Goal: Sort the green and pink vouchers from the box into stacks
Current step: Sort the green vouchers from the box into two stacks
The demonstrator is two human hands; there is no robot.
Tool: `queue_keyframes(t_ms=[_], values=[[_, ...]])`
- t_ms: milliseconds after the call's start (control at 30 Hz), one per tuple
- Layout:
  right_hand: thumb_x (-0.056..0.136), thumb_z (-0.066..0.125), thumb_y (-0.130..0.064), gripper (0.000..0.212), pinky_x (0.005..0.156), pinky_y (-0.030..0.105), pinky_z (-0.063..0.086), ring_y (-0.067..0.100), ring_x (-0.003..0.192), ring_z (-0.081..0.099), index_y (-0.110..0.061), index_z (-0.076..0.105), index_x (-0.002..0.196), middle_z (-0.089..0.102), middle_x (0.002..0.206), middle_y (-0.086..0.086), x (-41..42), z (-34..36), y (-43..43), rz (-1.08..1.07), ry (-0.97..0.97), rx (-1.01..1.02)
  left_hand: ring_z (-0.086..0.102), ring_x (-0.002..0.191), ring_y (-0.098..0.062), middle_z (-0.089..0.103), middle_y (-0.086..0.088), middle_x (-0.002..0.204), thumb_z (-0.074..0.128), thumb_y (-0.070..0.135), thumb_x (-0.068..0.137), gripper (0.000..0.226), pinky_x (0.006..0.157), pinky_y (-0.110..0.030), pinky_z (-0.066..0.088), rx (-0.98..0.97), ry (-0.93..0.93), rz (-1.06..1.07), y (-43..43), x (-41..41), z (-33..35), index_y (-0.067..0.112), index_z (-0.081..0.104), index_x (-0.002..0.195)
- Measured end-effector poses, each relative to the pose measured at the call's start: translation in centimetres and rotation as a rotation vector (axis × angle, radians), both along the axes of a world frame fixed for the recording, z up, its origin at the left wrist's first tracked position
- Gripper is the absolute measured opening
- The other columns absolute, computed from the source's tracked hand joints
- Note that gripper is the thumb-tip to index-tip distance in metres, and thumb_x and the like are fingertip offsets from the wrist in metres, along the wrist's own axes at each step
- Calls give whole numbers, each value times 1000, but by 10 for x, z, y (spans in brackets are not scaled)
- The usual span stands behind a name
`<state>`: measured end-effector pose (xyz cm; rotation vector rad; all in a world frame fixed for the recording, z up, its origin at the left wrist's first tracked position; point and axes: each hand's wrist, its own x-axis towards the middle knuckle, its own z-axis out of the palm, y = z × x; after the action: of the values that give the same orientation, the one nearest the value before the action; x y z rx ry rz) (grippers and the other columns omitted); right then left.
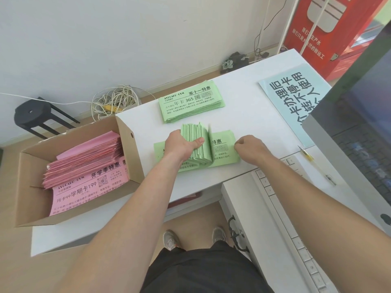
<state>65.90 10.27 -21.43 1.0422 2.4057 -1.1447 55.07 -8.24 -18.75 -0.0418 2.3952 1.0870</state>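
Note:
A bundle of green vouchers (197, 149) lies on the white table (249, 123) in front of me. My left hand (182, 146) grips its folded-up left part, thumb across the sheet edges, so the sheets fan upward. My right hand (247, 148) rests curled at the bundle's right edge; what its fingers touch is hidden. Farther back lies a flat stack of green vouchers (190, 102). At the left, an open cardboard box (129, 144) holds pink vouchers (88, 170), a fanned pile over flat ones.
A pale blue sign (296, 102) lies at the right of the table. A monitor (355, 132), a white keyboard (281, 208) and a pen (315, 166) crowd the right side. A black stool (36, 115) and coiled cables (114, 100) are on the floor beyond the box.

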Motion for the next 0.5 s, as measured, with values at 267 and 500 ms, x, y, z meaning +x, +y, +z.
queue_keyframes(t_ms=[267,500], values=[[85,47,-15,32,76,37,50,27,80,58,2,68,103,71,96,16,1,0,1,12,3,-2,50,134,-33,53,-12,147,84,39,81,86,110,-51,44,18,-40,-3,0,0,2,5,41,148],[87,47,-16,32,82,38,52,30,91,65,-1,69,106,71,98,12,2,3,0,22,-2,-3,50,131,-32,53,-11,144,79,30,88,75,108,-44,44,29,-74,-10,1,-4,0,1,41,146]])
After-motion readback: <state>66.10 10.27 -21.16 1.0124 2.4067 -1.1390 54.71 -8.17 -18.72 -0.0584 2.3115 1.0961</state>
